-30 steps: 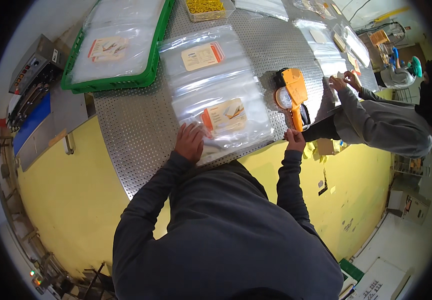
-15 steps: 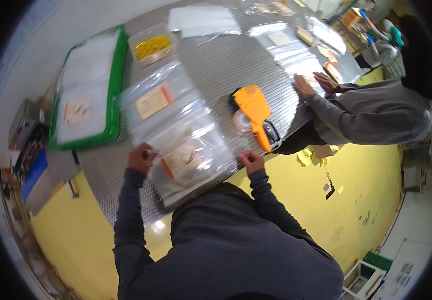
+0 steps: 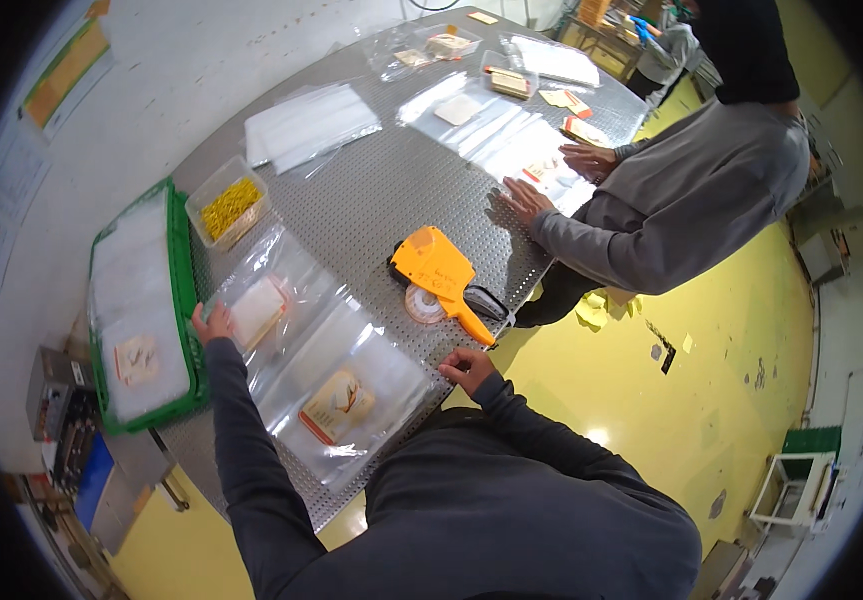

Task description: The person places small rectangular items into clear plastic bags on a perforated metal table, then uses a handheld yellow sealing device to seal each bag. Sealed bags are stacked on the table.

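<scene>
A clear plastic bag (image 3: 377,385) lies flat on the metal table in front of me, with a cream and red printed card (image 3: 338,408) at its near end. My left hand (image 3: 216,325) rests beside a stack of similar cards (image 3: 258,312) lying on clear plastic farther up. Its fingers are apart, at the stack's left side. My right hand (image 3: 468,369) is at the bag's right corner, by the table edge. Its fingers are curled together; whether they pinch the film cannot be made out.
A green-rimmed tray (image 3: 195,330) of white bags stands left; behind is a tub (image 3: 197,215) of yellow pieces. An orange label gun (image 3: 437,265) and tape roll (image 3: 425,305) lie right of the bag. Across the table, a co-worker's hands (image 3: 530,203) press another bag.
My left hand has left the bag's near left side and reached up to the card stack. The right hand stays near the bag's right corner. The whole view has shifted.
</scene>
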`<state>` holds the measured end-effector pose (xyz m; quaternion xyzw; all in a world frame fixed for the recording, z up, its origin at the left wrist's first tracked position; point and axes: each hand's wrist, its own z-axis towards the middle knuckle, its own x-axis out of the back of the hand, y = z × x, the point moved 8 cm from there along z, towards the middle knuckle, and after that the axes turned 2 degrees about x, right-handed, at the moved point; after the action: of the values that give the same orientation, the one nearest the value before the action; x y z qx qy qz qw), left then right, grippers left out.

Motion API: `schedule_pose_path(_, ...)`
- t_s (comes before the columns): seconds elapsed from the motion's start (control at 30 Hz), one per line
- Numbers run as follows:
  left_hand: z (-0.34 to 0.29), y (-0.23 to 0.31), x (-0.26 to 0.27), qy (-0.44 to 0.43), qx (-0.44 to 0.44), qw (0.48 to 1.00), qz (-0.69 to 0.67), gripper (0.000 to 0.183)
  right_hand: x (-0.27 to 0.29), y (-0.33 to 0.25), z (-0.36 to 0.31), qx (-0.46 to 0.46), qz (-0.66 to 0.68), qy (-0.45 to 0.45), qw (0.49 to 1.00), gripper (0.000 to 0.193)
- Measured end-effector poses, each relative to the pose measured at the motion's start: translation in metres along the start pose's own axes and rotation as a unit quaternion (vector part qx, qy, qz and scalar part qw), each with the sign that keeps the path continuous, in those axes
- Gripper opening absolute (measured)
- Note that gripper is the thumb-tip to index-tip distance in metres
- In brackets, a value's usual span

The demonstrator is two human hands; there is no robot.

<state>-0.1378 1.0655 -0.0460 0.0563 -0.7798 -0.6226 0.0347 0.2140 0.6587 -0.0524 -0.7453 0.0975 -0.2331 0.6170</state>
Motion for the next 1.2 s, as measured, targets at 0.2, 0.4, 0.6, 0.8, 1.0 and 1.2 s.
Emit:
schedule_pose_path(0.2,-0.089,-0.003,-0.085,-0.09,-0.221,0.967,0.091,0.073,0.002,-0.026,0.015,0.011,0.018,-0.023,1.0,0.012)
schedule_pose_path(0.4,-0.229,-0.015,-0.207,-0.202,-0.415,0.823,0.331,0.039,0.053,-0.128,0.178,0.147,0.064,0.143,0.977,0.013)
schedule_pose_path(0.6,-0.242,-0.053,-0.25,-0.218,-0.367,0.764,0.484,0.044,0.211,-0.127,0.423,0.174,-0.068,0.473,0.861,0.019)
schedule_pose_path(0.8,-0.246,-0.042,-0.253,-0.217,-0.325,0.749,0.535,0.044,0.375,-0.089,0.594,0.159,-0.469,0.431,0.755,0.012)
schedule_pose_path(1.0,-0.244,-0.045,-0.259,-0.236,-0.265,0.742,0.569,0.045,0.437,-0.053,0.7,-0.009,-0.646,0.246,0.723,0.019)
schedule_pose_path(1.2,-0.241,-0.059,-0.254,-0.247,-0.258,0.72,0.596,0.044,0.519,0.038,0.79,-0.065,-0.454,0.137,0.878,0.037)
